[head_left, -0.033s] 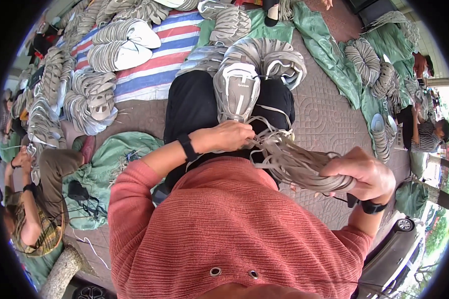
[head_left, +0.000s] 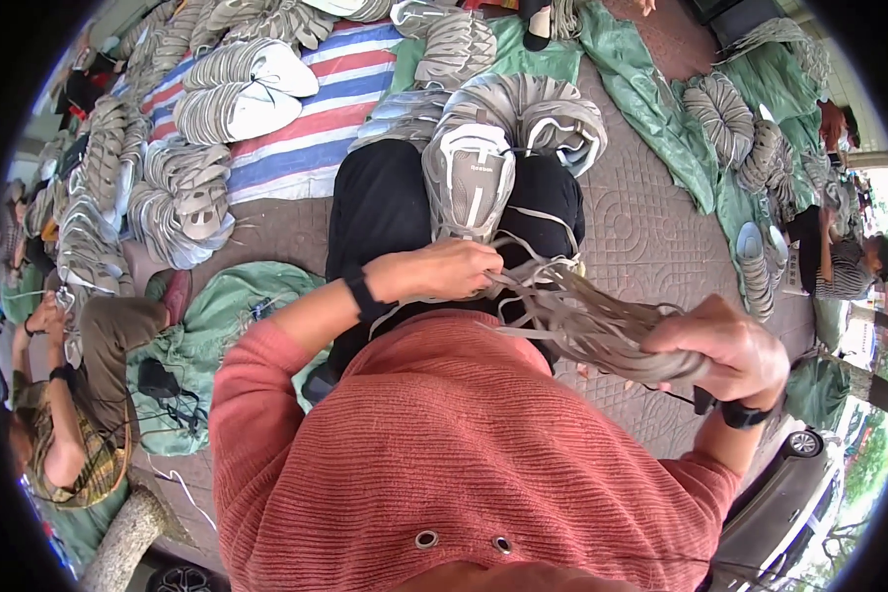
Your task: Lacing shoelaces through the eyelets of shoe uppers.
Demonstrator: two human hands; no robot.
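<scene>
A loose bundle of long grey-beige shoelaces [head_left: 602, 321] stretches across my lap between my two hands. My right hand [head_left: 728, 353] is wrapped round its thick looped end, out to the right. At the other end, my left hand [head_left: 456, 268] pinches some thin lace strands; its fingertips are partly hidden. Just beyond the left hand, a grey and white shoe upper [head_left: 472, 187] lies between my knees, toe side toward me. It belongs to a curved stack of uppers [head_left: 491, 97]. One lace strand crosses my right knee [head_left: 545, 202].
Stacks of shoe uppers [head_left: 242, 94] lie on a striped sheet [head_left: 301, 138] at far left. Green sheeting [head_left: 651, 104] and more stacks [head_left: 718, 118] are at right. A co-worker [head_left: 79, 424] sits at left; another person [head_left: 853, 261] is at far right. A parked car [head_left: 775, 508] stands lower right.
My right hand has shifted slightly to the right with the shoelaces, and the strands look more spread and drawn out. My left hand stays nearly in place, still pinching strands.
</scene>
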